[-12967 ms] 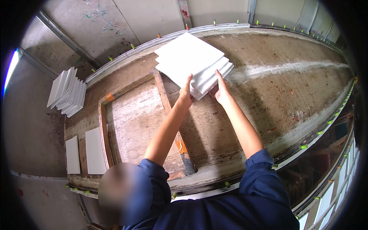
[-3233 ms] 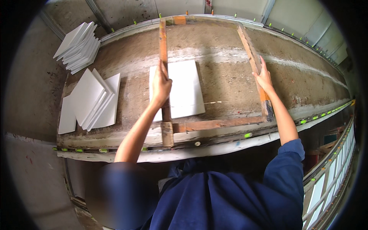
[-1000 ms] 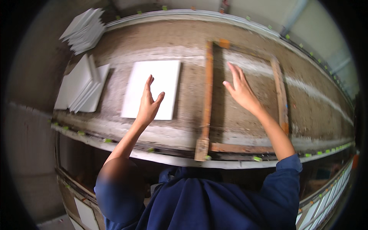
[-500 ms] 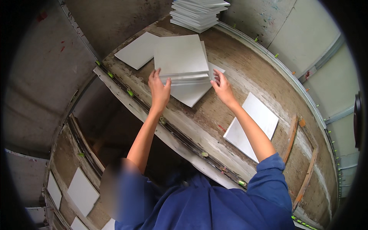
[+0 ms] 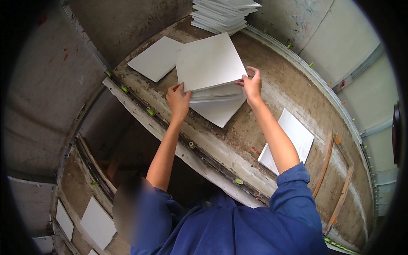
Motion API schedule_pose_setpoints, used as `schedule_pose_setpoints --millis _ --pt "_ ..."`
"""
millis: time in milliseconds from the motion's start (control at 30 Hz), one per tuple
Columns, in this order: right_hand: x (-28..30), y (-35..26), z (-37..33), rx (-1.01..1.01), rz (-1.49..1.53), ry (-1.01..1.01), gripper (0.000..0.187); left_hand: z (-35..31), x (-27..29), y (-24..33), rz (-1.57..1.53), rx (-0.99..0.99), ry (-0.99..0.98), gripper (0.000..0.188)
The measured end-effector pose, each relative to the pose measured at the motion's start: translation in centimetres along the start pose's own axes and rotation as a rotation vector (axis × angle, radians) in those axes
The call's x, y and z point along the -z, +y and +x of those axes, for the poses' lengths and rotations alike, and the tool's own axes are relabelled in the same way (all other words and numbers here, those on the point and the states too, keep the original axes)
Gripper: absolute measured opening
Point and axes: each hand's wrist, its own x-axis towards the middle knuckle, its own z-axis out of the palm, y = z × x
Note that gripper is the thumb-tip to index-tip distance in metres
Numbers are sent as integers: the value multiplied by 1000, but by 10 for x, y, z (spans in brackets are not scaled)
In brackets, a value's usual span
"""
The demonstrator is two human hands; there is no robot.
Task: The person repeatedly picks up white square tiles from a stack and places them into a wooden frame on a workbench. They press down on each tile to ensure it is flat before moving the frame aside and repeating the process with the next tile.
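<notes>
A square white panel lies tilted on top of a small pile, turned askew to those beneath. My right hand pinches its right corner, with the thumb on top and the fingers under the edge. At the near left corner, my left hand has its fingers closed against the same panel. Below it, the lower white panels are fanned out, their near edges showing under a gap at the right. My fingertips under the top panel are partly hidden.
A single white panel lies to the left of the pile, and another panel under my right forearm. A tall stack of panels stands at the back. The worn wooden bench has a railed front edge with green clips; wooden strips lie at right.
The top panel has turned and its right corner has lifted off those below. My right hand has moved up and right and taken that corner. My left hand has closed on the near left corner.
</notes>
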Motion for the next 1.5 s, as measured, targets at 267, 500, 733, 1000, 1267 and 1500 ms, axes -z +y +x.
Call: schedule_pose_setpoints --millis 267,500,733,1000,1267,1500 --pt "133 -53 -59 120 281 -34 41 -41 -16 75 -715 84 -151 36" --pt "366 -46 -171 21 152 -116 65 -153 -84 203 -972 -213 -622 69" --pt "576 -19 -260 -90 251 223 65 -348 -174 318 -846 -145 -1118 68" --pt "722 52 -331 -280 173 646 48 -428 -248 371 -445 -627 -1059 52" --pt "723 120 -328 -321 118 581 48 -433 -280 343 270 -1120 -572 23" --pt "696 127 -302 -353 42 507 50 -437 -303 335 226 -918 -520 14"
